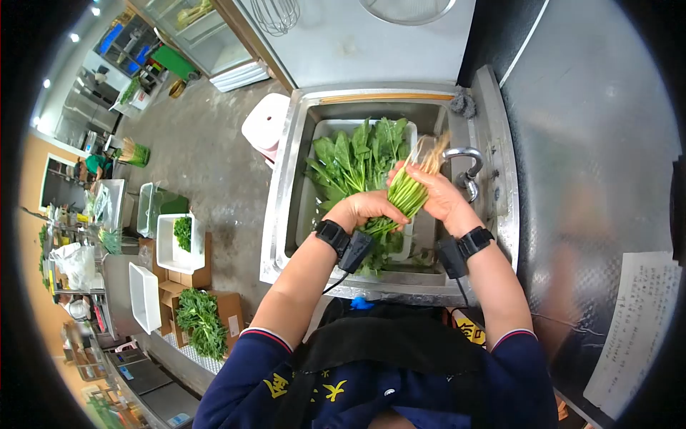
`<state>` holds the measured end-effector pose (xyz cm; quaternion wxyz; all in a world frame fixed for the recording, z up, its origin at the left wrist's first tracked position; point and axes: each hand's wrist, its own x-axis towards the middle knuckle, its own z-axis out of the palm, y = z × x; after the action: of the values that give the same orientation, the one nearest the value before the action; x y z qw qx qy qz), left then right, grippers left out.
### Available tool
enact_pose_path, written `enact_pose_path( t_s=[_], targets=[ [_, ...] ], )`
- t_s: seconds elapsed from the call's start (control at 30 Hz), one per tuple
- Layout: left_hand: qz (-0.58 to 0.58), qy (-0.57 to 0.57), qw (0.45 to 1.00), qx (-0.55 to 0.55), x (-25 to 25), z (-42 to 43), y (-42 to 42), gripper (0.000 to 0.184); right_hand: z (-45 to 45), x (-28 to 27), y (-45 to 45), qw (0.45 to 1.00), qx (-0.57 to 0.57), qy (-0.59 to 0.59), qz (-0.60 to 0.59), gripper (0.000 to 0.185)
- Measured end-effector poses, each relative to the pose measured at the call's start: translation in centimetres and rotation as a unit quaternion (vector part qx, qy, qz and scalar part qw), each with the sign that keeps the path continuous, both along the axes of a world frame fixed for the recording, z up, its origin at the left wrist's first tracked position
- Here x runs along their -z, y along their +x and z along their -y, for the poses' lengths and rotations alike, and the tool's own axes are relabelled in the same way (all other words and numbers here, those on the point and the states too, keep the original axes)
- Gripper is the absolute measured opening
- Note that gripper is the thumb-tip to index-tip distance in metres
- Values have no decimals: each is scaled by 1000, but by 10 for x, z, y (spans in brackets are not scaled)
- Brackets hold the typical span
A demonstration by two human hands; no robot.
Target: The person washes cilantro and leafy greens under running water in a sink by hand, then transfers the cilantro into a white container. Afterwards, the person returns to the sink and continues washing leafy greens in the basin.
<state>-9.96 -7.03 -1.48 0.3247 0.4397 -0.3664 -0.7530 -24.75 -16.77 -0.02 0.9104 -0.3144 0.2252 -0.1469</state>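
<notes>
Above the metal sink [282,232], a bunch of rooted leafy greens [407,194] is gripped in both hands. Its thin green stems run between the hands, the pale stringy roots point up toward the faucet [464,163], and the leaves hang low. My left hand [366,209] is closed round the lower stems. Near the roots, my right hand [441,194] wraps the upper stems. Larger dark green leafy vegetables [357,154] lie in a white basin [412,136] inside the sink, left of the bunch. Both wrists wear black straps with small devices.
A grey scouring pad [463,104] sits on the sink's back corner. A pink-and-white bin [266,123] stands left of the sink. Farther left are white tubs [145,297], cardboard boxes and a heap of greens [202,322]. A metal wall [593,179] rises on the right.
</notes>
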Motion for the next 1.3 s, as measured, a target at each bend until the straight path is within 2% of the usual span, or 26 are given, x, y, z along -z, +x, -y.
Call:
enact_pose_path(
  t_s=[0.1,0.13,0.17,0.2,0.23,0.3,0.37,0.43,0.47,0.5,0.53,0.57,0.63,0.7,0.8,0.83,0.87,0.9,0.93,0.97,1.0,1.1,1.13,1.2,1.23,1.3],
  targets=[
    [109,-24,993,30,6,0,10,39,-5,8,3,998,60,5,-27,26],
    [317,-96,943,-27,-5,-5,11,46,-6,11,3,996,89,12,-24,23],
    [507,-161,843,-83,-16,-12,12,53,-8,13,5,996,87,15,-22,23],
    [598,-232,755,-136,-38,-23,11,63,-9,14,6,986,158,54,-7,23],
    [618,-294,691,-233,-46,-33,14,57,-9,15,7,969,230,91,8,23],
    [531,-146,789,-272,-64,-57,10,47,-5,23,12,962,256,86,24,23],
    [316,2,931,-184,-54,-64,-6,41,-9,25,22,932,332,114,92,23],
    [94,23,974,-205,-16,-60,-31,59,-17,20,26,930,338,102,105,23],
    [-85,48,960,-262,14,-45,-36,62,-21,20,26,925,349,97,111,23],
    [-260,72,912,-309,32,-27,-40,65,-25,20,25,921,360,92,117,23],
    [-364,34,852,-376,5,-13,-46,67,-31,22,21,921,352,80,143,23],
    [-450,-3,780,-434,12,1,-43,60,-37,22,17,920,356,77,142,23],
    [-444,95,712,-535,17,14,-41,37,-49,23,9,923,349,98,125,24],
    [-425,92,725,-533,42,24,-33,32,-49,43,-3,934,316,114,125,29],
    [-322,70,771,-545,42,33,-19,20,-54,42,-36,959,237,139,72,28],
    [-282,66,793,-535,39,34,-15,20,-53,47,-53,991,71,103,-40,27],
    [-227,35,819,-525,36,34,-12,19,-52,50,-65,981,-97,65,-152,25],
    [-226,38,821,-523,32,35,-15,19,-50,45,-69,981,-94,68,-152,25],
    [-199,38,834,-513,27,35,-13,17,-46,33,-68,960,-76,-109,-246,24],
    [-170,38,846,-503,25,33,-11,16,-42,23,-65,900,-56,-281,-328,23],
    [-166,39,857,-486,27,32,-11,16,-36,18,-60,839,45,-424,-338,26],
    [-167,27,884,-435,21,28,-22,16,-13,42,-34,747,125,-578,-304,34],
    [-171,30,890,-422,21,29,-23,17,-8,41,-28,748,124,-578,-302,34],
    [-166,17,901,-401,20,25,-19,17,-1,42,-20,920,-19,-351,-176,35],
    [-162,6,913,-375,19,22,-16,18,-2,44,-19,920,-22,-348,-177,35],
    [-193,44,909,-368,33,16,-6,19,-2,48,-13,972,20,-198,-127,32]
  ],
)
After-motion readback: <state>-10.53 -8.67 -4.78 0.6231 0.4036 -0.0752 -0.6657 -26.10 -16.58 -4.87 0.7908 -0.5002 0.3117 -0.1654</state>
